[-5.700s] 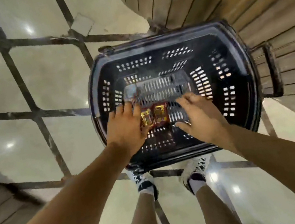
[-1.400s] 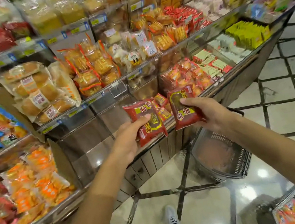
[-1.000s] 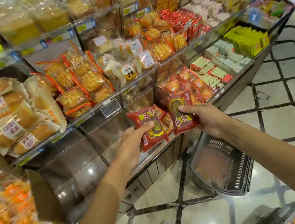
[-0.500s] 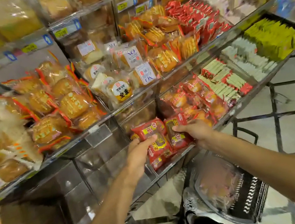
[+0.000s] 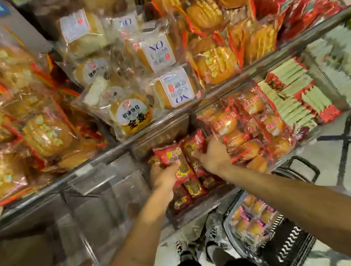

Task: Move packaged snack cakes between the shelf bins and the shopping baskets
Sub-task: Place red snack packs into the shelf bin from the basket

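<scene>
Each hand (image 5: 165, 174) (image 5: 212, 155) pinches a red pack (image 5: 169, 156) (image 5: 193, 147)

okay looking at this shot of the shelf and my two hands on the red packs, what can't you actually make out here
- Head view: print on the red pack in the left hand and the one in the right hand is motion-blurred, unreadable.
- Packs lower in that bin: partly hidden by both forearms, count unclear.
- Basket on the floor: the right forearm covers part of it; contents blurred.

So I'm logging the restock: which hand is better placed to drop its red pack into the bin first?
Left. The left hand holds its red pack directly over the packs lying in the bin; the right hand sits against the neighbouring orange packs.
</scene>
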